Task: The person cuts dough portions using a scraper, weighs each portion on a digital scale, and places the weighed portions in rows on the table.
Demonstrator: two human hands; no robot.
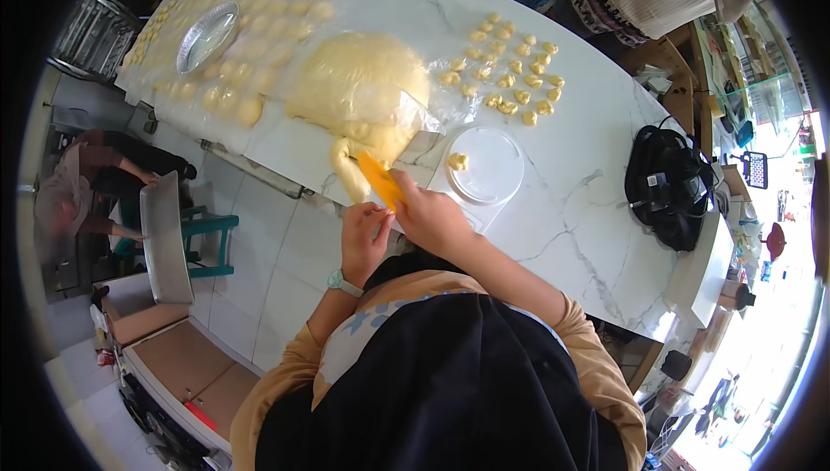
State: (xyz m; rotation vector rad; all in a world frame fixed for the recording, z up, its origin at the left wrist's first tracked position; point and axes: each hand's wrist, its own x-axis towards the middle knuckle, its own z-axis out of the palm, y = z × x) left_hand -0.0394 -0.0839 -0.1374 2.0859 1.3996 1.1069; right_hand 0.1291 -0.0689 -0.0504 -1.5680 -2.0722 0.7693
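My right hand (432,219) is closed around an orange dough scraper (379,179), tilted over the table's near edge. Close beside it, my left hand (365,242) has its fingers pinched together by the scraper's lower end; what they hold, if anything, is hidden. A strip of dough (347,174) curves down just left of the scraper, beside a large mound of dough (359,82) partly covered with clear plastic. To the right, a small piece of dough (458,162) sits on the round white plate of a scale (494,173).
Several small dough pieces (506,80) lie at the back right. Dough balls under plastic (251,65) fill the left side, with a foil tray (207,37) on top. A black bag (667,181) rests at the right. A person (95,181) at left holds a metal tray (164,238).
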